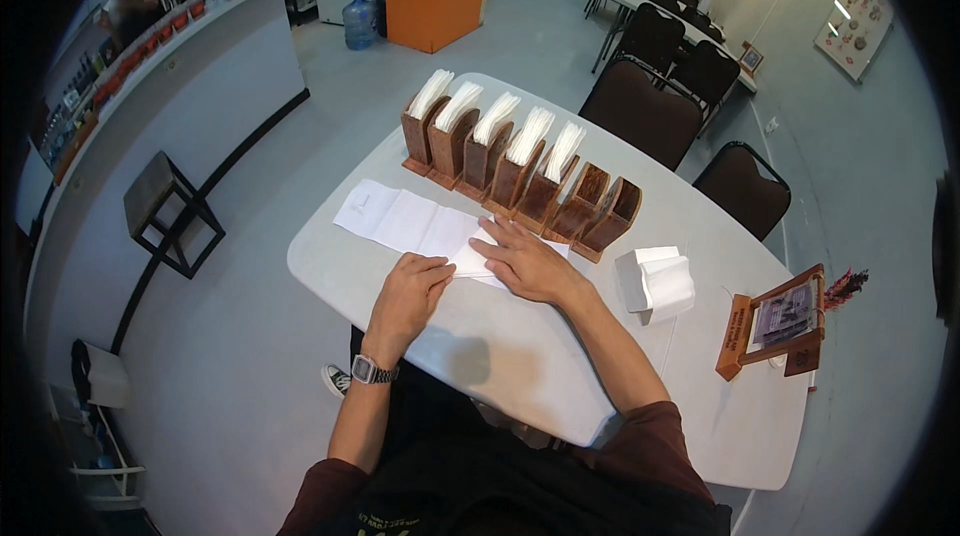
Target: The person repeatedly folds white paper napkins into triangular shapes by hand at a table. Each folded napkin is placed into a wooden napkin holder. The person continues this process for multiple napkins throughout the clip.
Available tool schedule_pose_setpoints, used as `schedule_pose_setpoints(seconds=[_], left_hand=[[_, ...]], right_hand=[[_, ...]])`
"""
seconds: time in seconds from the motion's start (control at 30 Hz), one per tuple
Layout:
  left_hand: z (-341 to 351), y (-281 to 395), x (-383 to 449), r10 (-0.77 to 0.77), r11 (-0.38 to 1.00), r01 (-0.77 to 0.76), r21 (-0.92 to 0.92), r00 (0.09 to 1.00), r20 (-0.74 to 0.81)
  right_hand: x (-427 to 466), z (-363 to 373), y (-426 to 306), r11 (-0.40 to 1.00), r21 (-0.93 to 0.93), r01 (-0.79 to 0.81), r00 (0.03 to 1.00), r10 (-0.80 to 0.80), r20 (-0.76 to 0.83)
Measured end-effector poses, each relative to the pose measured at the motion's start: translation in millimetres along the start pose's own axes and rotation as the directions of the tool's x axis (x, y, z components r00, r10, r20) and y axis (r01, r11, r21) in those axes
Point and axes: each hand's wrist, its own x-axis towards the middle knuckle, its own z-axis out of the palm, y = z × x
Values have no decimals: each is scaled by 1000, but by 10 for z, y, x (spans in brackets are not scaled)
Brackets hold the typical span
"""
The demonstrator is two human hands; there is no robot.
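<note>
My left hand [411,303], its wrist bearing a metal watch, pinches the near corner of a folded white paper napkin [471,260]. Across the same napkin lies my right hand [525,262], fingers spread and pressing down. An unfolded white sheet [405,217] extends left from beneath. Beyond the hands stands a row of several wooden napkin holders [517,187]; most hold upright folded white napkins [499,118], while the two at the right end, including the last holder [611,215], show none. A stack of folded white napkins [656,282] sits right of my right hand.
A wooden frame stand [780,322] with writing stands near the right edge of the white table [637,401]. Dark padded chairs [641,112] line its far side. A stool [161,198] stands by the counter at left; a person [131,7] is behind that counter.
</note>
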Motion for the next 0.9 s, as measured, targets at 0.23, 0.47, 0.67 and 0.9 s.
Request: schedule_pose_setpoints(seconds=[0.23,0.47,0.67,0.9], left_hand=[[1,-35,-29,-5,1000,4,-31,1000,-20],[-22,143,-69,25,955,-75,286,984,174],[31,48,-37,-15,937,-86,340,959,283],[20,152,-45,68,978,-84,190,994,87]], right_hand=[[-16,91,74,1000,-5,-14,999,13,-29],[-23,46,-43,998,-62,-31,999,32,11],[-297,-184,-336,991,-103,87,968,-109,-226],[-1454,-815,-333,972,-41,-231,909,201,-366]])
